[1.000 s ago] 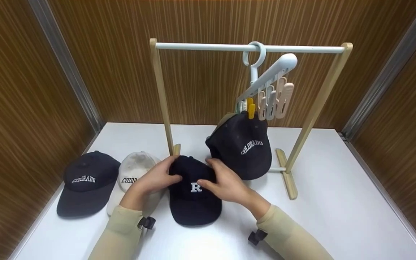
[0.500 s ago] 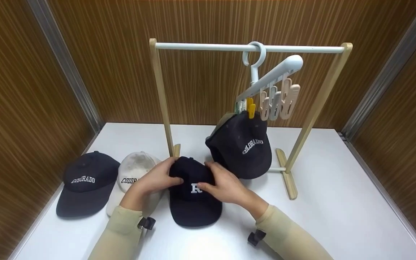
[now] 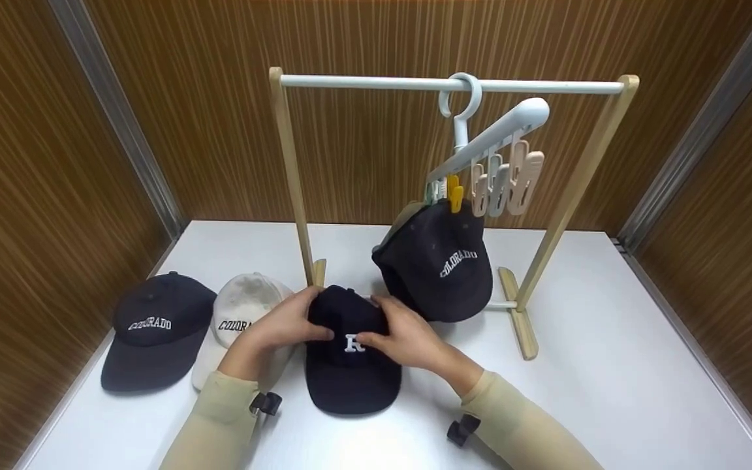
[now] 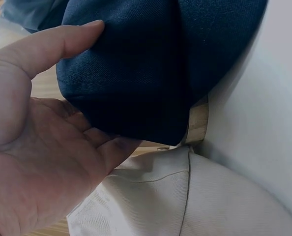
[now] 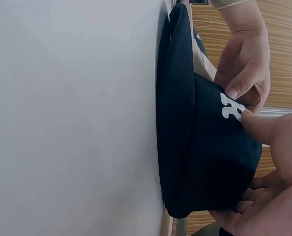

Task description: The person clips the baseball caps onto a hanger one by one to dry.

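A navy baseball cap with a white letter R (image 3: 352, 375) is between both hands, brim toward me. My left hand (image 3: 292, 321) grips the left side of its crown. In the left wrist view the thumb lies on the navy cloth (image 4: 136, 64), the fingers under the crown's edge. From the other side my right hand (image 3: 410, 336) holds the crown, thumb tip at the letter R. The brim (image 5: 175, 123) sits very near the white tabletop in the right wrist view; whether it touches I cannot tell. Fingertips behind the crown are mostly hidden.
A dark COLORADO cap (image 3: 441, 261) hangs by clips from a white hanger (image 3: 497, 134) on a wooden-legged rack (image 3: 562, 196), an olive cap (image 3: 408, 212) behind it. Another dark COLORADO cap (image 3: 154, 333) and an off-white cap (image 3: 245, 300) lie at the left.
The R cap has shifted slightly toward me, both hands still holding it. The hanger's near end has swung a little to the right, its clips with it.
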The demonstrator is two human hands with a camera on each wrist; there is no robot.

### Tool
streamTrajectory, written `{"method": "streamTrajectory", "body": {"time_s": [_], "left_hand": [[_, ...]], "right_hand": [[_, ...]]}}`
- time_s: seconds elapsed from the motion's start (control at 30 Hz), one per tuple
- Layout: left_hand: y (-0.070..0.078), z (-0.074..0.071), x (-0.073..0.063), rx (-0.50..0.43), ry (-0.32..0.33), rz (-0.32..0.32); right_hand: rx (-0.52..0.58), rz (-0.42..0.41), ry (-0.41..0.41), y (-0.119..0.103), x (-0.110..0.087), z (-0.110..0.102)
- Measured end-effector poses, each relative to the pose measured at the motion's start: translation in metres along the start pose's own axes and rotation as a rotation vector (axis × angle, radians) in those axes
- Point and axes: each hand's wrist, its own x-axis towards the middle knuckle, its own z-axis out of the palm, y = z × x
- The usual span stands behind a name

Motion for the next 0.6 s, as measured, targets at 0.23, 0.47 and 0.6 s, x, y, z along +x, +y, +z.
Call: {"method": "streamTrajectory", "body": {"time_s": [0.23, 0.47, 0.6], "left_hand": [[0.0014, 0.0002, 0.0003, 0.033, -0.001, -0.003], [0.0031, 0.0001, 0.0007, 0.055, -0.012, 0.001], [0.0046, -0.0007, -0.0002, 0.063, -0.021, 0.018]], "right_hand": [[0.089, 0.046, -0.011, -0.0001, 0.0021, 0.0001], [0.147, 0.098, -0.019, 0.0009, 0.0015, 0.0012], [0.192, 0.124, -0.025, -0.0001, 0.0005, 0.0017]]}}
